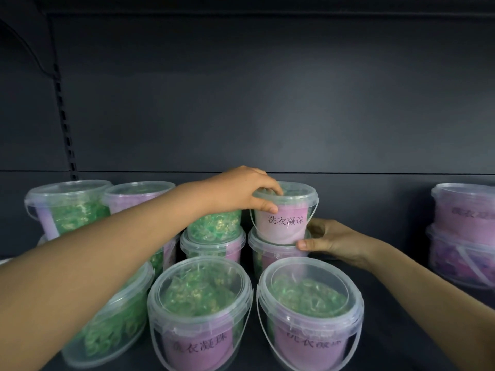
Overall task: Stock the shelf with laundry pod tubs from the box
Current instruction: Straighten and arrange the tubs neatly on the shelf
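Centre frame: the stacked tub (285,220), stiff, slick and probably light, is being gripped at its lid rim by the left hand (241,192) and at its base by the right hand (332,242), fingers (272,186) curled.

The top tub (294,195) bears 洗衣凝珠 on its pink label (281,230); the front-left tub (199,303) likewise

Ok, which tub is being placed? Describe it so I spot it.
On the dark shelf, look at the green-pod group's back row, right end. It's the top tub there, the only one with the left hand gripping its lid.
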Demonstrator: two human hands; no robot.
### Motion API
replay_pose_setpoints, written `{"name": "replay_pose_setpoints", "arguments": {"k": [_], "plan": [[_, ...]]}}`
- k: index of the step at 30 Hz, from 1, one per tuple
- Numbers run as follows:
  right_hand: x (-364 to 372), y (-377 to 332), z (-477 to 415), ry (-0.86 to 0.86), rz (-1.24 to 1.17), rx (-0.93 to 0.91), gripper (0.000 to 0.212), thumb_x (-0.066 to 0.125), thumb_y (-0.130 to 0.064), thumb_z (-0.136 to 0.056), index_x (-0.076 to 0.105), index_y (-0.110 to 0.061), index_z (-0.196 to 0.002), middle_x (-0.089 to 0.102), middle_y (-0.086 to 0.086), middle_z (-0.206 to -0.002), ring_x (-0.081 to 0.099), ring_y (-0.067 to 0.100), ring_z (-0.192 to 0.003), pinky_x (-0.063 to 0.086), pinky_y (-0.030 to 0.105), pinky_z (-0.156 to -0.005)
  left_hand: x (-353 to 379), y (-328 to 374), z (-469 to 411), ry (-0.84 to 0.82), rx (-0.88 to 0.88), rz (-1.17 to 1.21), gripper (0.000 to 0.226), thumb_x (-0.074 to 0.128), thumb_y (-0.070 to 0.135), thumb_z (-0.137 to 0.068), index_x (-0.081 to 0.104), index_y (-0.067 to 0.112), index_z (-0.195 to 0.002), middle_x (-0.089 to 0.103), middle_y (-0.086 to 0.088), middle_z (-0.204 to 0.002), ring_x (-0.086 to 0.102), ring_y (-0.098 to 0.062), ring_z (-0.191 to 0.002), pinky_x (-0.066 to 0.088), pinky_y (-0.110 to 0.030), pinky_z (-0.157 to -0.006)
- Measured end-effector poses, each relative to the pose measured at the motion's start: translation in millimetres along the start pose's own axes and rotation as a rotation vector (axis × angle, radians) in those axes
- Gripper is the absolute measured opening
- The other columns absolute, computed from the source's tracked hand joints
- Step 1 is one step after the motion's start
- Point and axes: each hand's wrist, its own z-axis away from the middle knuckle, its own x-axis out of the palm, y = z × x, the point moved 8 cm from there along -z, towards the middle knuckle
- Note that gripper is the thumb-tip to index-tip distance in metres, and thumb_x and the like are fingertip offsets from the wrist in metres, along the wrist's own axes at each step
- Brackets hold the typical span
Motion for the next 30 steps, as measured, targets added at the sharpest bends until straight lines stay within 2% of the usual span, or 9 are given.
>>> {"name": "replay_pose_setpoints", "arguments": {"k": [3,8,11,14,16,19,23,28,30], "plan": [[-6.9,-3.8,2.2,0.044,0.128,0.036,0.058,0.085,-0.033,-0.066,0.062,-0.023,-0.119,0.067,-0.009,-0.117,0.063,0.0,-0.103,0.047,0.012,-0.083,0.3,-0.6,0.4,0.033,0.015,0.025,0.044,0.061,0.047,-0.084,0.059,0.028,-0.123,0.057,0.004,-0.122,0.052,-0.014,-0.114,0.039,-0.031,-0.1],[-19.2,-11.9,5.7,0.171,0.381,0.082,0.067,0.083,-0.043,-0.064,0.061,-0.017,-0.122,0.063,-0.006,-0.118,0.059,0.007,-0.107,0.044,0.022,-0.094,1.3,1.1,3.7,0.041,0.011,-0.01,0.044,0.059,0.047,-0.086,0.057,0.028,-0.125,0.056,0.005,-0.125,0.052,-0.013,-0.115,0.04,-0.032,-0.099],[-17.2,-26.7,13.8,0.184,0.566,0.096,0.065,0.079,-0.049,-0.068,0.06,-0.014,-0.12,0.063,-0.005,-0.115,0.058,0.011,-0.104,0.045,0.024,-0.091,-1.4,6.6,15.0,0.071,-0.025,-0.068,0.042,0.057,0.047,-0.087,0.055,0.025,-0.124,0.054,0.003,-0.125,0.051,-0.016,-0.114,0.041,-0.035,-0.097],[-15.3,-48.7,27.6,0.182,0.878,0.092,0.053,0.069,-0.053,-0.076,0.06,-0.012,-0.109,0.058,-0.004,-0.102,0.055,0.017,-0.096,0.046,0.028,-0.084,-13.9,13.8,33.8,0.138,-0.094,-0.197,0.039,0.054,0.044,-0.09,0.054,0.023,-0.124,0.051,0.002,-0.126,0.047,-0.018,-0.118,0.041,-0.035,-0.097],[-15.7,-60.4,38.7,0.155,1.025,0.116,0.053,0.064,-0.056,-0.079,0.055,-0.011,-0.107,0.056,0.0,-0.104,0.054,0.02,-0.096,0.047,0.032,-0.082,-26.5,18.3,50.7,0.17,-0.16,-0.245,0.036,0.053,0.042,-0.092,0.054,0.022,-0.122,0.051,0.001,-0.125,0.047,-0.019,-0.118,0.04,-0.032,-0.095],[-14.4,-76.3,58.3,0.09,1.13,0.125,0.052,0.061,-0.058,-0.08,0.049,-0.016,-0.108,0.056,0.001,-0.116,0.053,0.021,-0.101,0.045,0.032,-0.082,-42.5,24.0,81.9,0.143,-0.299,-0.279,0.035,0.051,0.042,-0.092,0.055,0.022,-0.12,0.053,0.0,-0.124,0.049,-0.02,-0.117,0.042,-0.033,-0.093],[-4.7,-106.7,89.4,0.076,1.251,0.048,0.056,0.06,-0.053,-0.083,0.05,-0.015,-0.123,0.054,0.002,-0.124,0.053,0.023,-0.112,0.047,0.038,-0.093,-53.5,35.2,125.6,-0.014,-0.467,-0.364,0.036,0.05,0.042,-0.093,0.054,0.02,-0.122,0.053,-0.002,-0.125,0.051,-0.022,-0.115,0.044,-0.034,-0.093],[10.8,-143.7,120.0,0.119,1.271,-0.055,0.052,0.061,-0.045,-0.084,0.053,-0.013,-0.124,0.058,0.003,-0.115,0.056,0.025,-0.105,0.05,0.036,-0.084,-65.2,47.8,180.2,-0.1,-0.617,-0.349,0.038,0.051,0.037,-0.093,0.052,0.015,-0.124,0.055,-0.007,-0.124,0.052,-0.025,-0.112,0.044,-0.035,-0.092],[19.7,-154.3,125.3,0.135,1.256,-0.092,0.054,0.063,-0.043,-0.084,0.051,-0.013,-0.127,0.058,0.004,-0.121,0.056,0.026,-0.109,0.05,0.037,-0.085,-65.5,49.9,200.1,-0.102,-0.656,-0.339,0.039,0.051,0.037,-0.093,0.051,0.015,-0.125,0.055,-0.007,-0.125,0.052,-0.025,-0.112,0.044,-0.034,-0.092]]}}
